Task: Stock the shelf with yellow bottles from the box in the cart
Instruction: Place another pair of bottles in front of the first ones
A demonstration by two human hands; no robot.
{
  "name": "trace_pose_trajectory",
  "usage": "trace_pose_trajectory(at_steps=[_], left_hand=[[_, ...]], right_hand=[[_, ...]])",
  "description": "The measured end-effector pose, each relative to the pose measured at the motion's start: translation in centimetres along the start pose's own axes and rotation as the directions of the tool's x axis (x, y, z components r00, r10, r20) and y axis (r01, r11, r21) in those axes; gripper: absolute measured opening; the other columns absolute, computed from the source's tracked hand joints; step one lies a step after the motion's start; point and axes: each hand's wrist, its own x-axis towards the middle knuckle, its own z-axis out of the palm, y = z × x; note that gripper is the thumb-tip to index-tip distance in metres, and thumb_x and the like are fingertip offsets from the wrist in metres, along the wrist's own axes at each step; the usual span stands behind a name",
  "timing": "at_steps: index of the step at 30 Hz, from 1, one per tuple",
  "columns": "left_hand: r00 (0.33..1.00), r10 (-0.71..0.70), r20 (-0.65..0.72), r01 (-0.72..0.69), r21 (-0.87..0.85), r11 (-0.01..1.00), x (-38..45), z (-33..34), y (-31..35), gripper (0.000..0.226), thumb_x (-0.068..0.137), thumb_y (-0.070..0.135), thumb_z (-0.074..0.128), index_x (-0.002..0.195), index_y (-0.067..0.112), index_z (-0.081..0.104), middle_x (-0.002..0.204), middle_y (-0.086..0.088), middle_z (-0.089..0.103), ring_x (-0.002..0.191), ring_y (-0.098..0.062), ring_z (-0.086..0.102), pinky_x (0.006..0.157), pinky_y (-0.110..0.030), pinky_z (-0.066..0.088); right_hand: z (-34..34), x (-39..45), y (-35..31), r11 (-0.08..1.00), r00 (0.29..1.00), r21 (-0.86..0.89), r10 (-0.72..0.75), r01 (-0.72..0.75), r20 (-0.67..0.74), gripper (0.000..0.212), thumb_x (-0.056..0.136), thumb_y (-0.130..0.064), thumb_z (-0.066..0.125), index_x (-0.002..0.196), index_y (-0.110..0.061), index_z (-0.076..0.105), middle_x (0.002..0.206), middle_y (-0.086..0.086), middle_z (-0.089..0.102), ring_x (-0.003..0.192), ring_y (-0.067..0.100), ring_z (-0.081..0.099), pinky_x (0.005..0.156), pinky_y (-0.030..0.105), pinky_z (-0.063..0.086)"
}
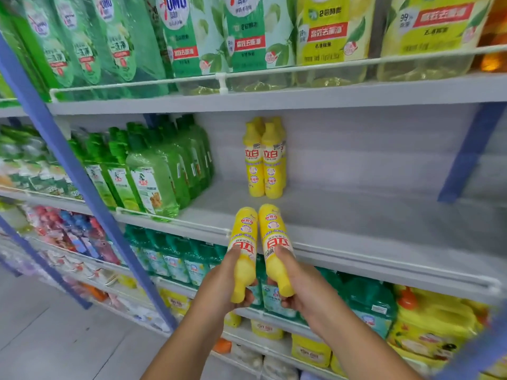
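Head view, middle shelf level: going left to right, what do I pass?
Green bottles → yellow bottles standing on the shelf → bare shelf board → blue upright.

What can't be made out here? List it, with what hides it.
- Cart and box: outside the head view.
- Yellow bottles on the shelf: rear ones hidden behind the front pair, count unclear.
- Caps of the held bottles: left hand, right hand cover them.
- Label small print: blurred.
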Motion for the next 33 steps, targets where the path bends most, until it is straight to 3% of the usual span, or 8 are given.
trace_pose_trajectory(at_steps=[5,8,10,16,22,26,29,33], left_hand=[[0.992,-0.005,0.123,-0.001,0.047,0.999,3.7,-2.6,2.1,0.060,0.090,0.054,0.059,0.103,-0.004,0.065,0.071,-0.025,0.067,0.044,-0.027,0.051,0.052,-0.031,0.045],[0.968,0.041,0.249,-0.061,0.071,0.996,5.8,-3.9,3.8,0.055,0.098,0.047,0.051,0.142,0.014,0.044,0.070,-0.023,0.063,0.036,-0.026,0.054,0.042,-0.028,0.044],[0.923,0.101,0.371,-0.108,-0.003,0.994,6.6,-5.0,4.8,0.051,0.103,0.035,0.043,0.152,0.029,0.030,0.067,-0.018,0.056,0.030,-0.020,0.053,0.029,-0.024,0.039],[0.757,0.059,0.651,0.001,-0.091,0.996,8.0,-7.6,7.6,0.043,0.079,0.056,0.047,0.121,0.055,0.054,0.071,-0.023,0.057,0.043,-0.024,0.053,0.037,-0.025,0.042],[0.679,0.035,0.733,-0.016,-0.033,0.999,9.4,-8.7,9.2,0.064,0.074,0.064,0.064,0.133,0.043,0.051,0.075,-0.021,0.060,0.051,-0.025,0.055,0.048,-0.031,0.046],[0.582,0.048,0.812,-0.104,0.016,0.994,9.7,-9.1,10.1,0.117,0.030,0.061,0.095,0.135,0.046,0.046,0.078,-0.019,0.060,0.058,-0.027,0.052,0.057,-0.036,0.049],[0.640,0.079,0.764,-0.208,0.073,0.975,9.6,-8.1,11.0,0.102,0.043,0.026,0.094,0.132,0.045,0.049,0.081,-0.014,0.063,0.059,-0.025,0.051,0.060,-0.035,0.048],[0.707,0.151,0.691,-0.352,0.159,0.922,8.9,-6.8,13.3,0.076,0.053,0.053,0.089,0.121,0.045,0.056,0.073,-0.010,0.063,0.062,-0.025,0.055,0.065,-0.036,0.048]], right_hand=[[2.8,2.0,-1.8,0.998,0.998,-0.050,-0.031,0.029,-0.057,0.053,0.088,-0.067,0.056,0.096,-0.016,0.072,0.079,0.007,0.077,0.059,0.021,0.057,0.064,0.036,0.046],[4.9,2.8,-2.8,0.995,0.993,0.009,-0.101,0.102,-0.055,0.049,0.092,-0.059,0.057,0.110,-0.014,0.063,0.075,0.009,0.072,0.053,0.019,0.056,0.059,0.035,0.046],[6.2,3.1,-2.6,0.990,0.987,0.029,-0.132,0.135,-0.094,0.050,0.090,-0.052,0.064,0.132,-0.041,0.040,0.081,0.010,0.073,0.055,0.021,0.059,0.057,0.036,0.049],[8.7,3.1,-2.9,0.961,0.966,0.126,-0.232,0.246,-0.117,0.061,0.083,-0.043,0.076,0.132,-0.064,0.047,0.089,0.011,0.072,0.066,0.023,0.061,0.058,0.039,0.049],[8.5,3.4,-4.9,0.941,0.963,0.223,-0.267,0.256,0.021,0.069,0.075,-0.036,0.075,0.137,-0.049,0.048,0.082,0.016,0.061,0.062,0.024,0.052,0.057,0.034,0.048],[7.7,3.3,-6.0,0.947,0.943,0.111,-0.312,0.300,0.114,0.096,0.062,-0.013,0.087,0.139,-0.050,0.043,0.096,-0.002,0.069,0.073,0.016,0.061,0.071,0.037,0.050],[7.7,3.7,-7.3,0.939,0.940,0.068,-0.341,0.338,0.027,0.086,0.073,-0.005,0.085,0.138,-0.043,0.046,0.079,-0.001,0.068,0.060,0.019,0.052,0.067,0.039,0.053],[7.5,3.9,-9.2,0.929,0.931,-0.085,-0.363,0.360,-0.021,0.061,0.082,-0.024,0.079,0.131,-0.048,0.052,0.058,0.005,0.050,0.044,0.019,0.043,0.061,0.039,0.053]])
